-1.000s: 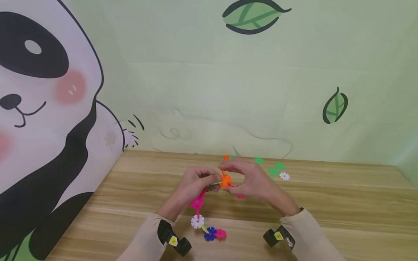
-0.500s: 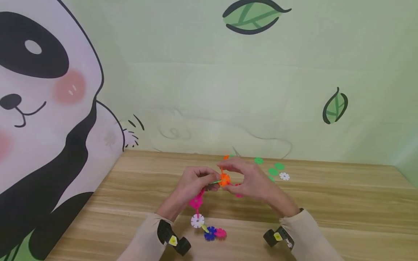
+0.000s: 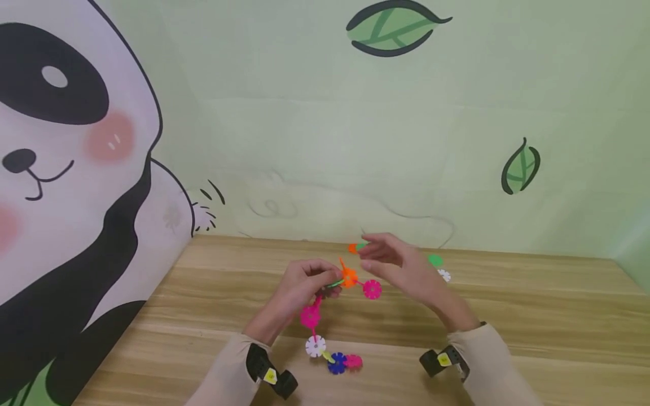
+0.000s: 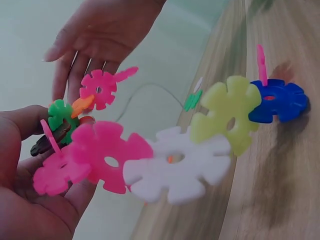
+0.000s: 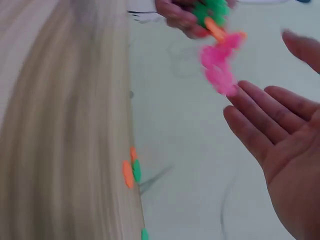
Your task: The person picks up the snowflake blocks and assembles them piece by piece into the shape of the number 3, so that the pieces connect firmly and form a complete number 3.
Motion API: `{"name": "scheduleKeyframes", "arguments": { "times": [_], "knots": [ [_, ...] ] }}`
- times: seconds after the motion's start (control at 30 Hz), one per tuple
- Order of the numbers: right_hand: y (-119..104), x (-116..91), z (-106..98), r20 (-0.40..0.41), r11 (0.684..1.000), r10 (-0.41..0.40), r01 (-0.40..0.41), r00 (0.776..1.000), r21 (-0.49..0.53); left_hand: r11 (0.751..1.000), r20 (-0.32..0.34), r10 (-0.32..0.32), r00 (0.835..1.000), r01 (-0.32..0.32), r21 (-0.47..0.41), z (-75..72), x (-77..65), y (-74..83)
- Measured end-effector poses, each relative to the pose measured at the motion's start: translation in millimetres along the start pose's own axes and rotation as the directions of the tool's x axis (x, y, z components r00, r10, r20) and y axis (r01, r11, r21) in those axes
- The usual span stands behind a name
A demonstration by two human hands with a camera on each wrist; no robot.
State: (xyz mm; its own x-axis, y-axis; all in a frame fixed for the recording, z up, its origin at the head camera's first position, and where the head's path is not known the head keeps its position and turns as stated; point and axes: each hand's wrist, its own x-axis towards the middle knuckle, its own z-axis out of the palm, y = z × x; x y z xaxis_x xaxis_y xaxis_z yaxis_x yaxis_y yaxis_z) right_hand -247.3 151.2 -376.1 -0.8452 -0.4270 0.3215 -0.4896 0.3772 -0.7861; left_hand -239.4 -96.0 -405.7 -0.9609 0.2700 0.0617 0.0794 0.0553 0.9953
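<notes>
A chain of interlocking plastic snowflake discs hangs from my left hand [image 3: 299, 287]. My left thumb and fingers pinch it near a green disc [image 4: 59, 114] and a dark disc. Below the hand run a pink disc [image 3: 310, 316], a white disc [image 3: 315, 345], a yellow disc [image 4: 225, 112], a blue disc [image 3: 337, 363] and a pink end disc [image 3: 354, 361]. On the other side of the grip, an orange disc [image 3: 349, 277] and another pink disc [image 3: 372, 289] stick out. My right hand [image 3: 406, 270] is apart from the chain, fingers extended, holding nothing.
Loose discs lie at the back of the wooden table [image 3: 508, 316]: an orange one [image 3: 352, 248], a green one [image 3: 435, 260] and a white one [image 3: 444, 275]. My right hand hides others. A panda-printed backdrop [image 3: 304, 141] stands behind the table.
My right hand has let go of the orange disc and moved right and slightly up. The hanging end of the chain has swung a little right. My left hand keeps its grip.
</notes>
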Motion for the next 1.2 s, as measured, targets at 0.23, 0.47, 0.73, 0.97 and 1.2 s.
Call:
{"name": "scheduleKeyframes", "arguments": {
  "times": [0.23, 0.47, 0.73, 0.97, 1.2],
  "knots": [
    [24, -8, -32, -0.22, 0.993, 0.041, -0.065, 0.975, -0.102, 1.0, 0.002, 0.011, 1.0, -0.011, -0.011, 2.2, -0.8, -1.7],
    [56, -5, -59, -0.209, 0.952, 0.11, -0.163, 0.972, -0.259, 0.999, 0.01, 0.041, 0.999, -0.041, 0.001, 2.5, -1.7, -0.5],
    [86, -2, -76, -0.078, 0.854, 0.263, -0.27, 0.962, -0.445, 0.999, 0.03, 0.037, 0.999, -0.037, -0.019, 5.3, -1.5, 0.3],
    [99, -3, -77, -0.013, 0.805, 0.329, -0.288, 0.944, -0.519, 0.999, 0.069, 0.039, 0.997, -0.037, -0.026, 7.2, -1.7, 1.1],
    [105, 2, -72, -0.027, 0.807, 0.323, -0.29, 0.946, -0.515, 1.0, 0.08, 0.028, 0.996, -0.027, -0.011, 6.8, -2.4, 2.2]
  ]
}}
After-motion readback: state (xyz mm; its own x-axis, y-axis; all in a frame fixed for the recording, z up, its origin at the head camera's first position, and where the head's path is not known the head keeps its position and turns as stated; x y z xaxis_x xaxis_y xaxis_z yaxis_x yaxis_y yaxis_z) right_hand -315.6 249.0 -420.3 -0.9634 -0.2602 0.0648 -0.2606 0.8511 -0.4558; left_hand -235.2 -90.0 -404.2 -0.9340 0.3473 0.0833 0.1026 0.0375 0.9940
